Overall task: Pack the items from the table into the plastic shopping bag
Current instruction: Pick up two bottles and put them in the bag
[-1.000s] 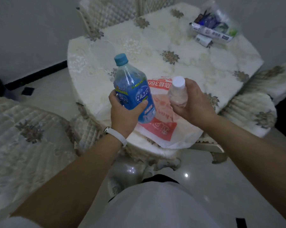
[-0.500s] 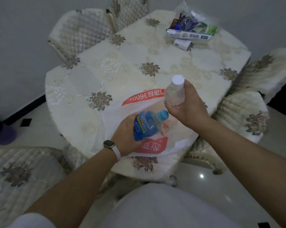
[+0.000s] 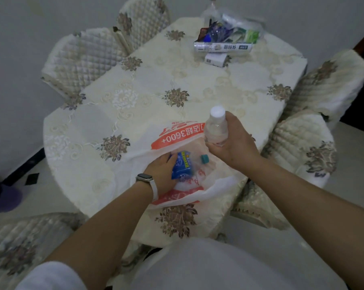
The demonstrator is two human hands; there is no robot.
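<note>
Inside the bag (image 3: 170, 139), left hand (image 3: 162, 170) grips blue bottle (image 3: 182, 167) — right hand (image 3: 233, 143) clutches white-capped bottle (image 3: 215, 128).

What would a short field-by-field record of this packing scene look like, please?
plastic bag: white and red, lying on the near edge of the table
left hand: grips the blue-label bottle, which lies on its side in the bag's mouth
right hand: holds the small clear bottle upright above the bag, white cap up
not yet packed: long box, small box and pile of packets at the table's far end
surroundings: quilted chairs around the table
</note>
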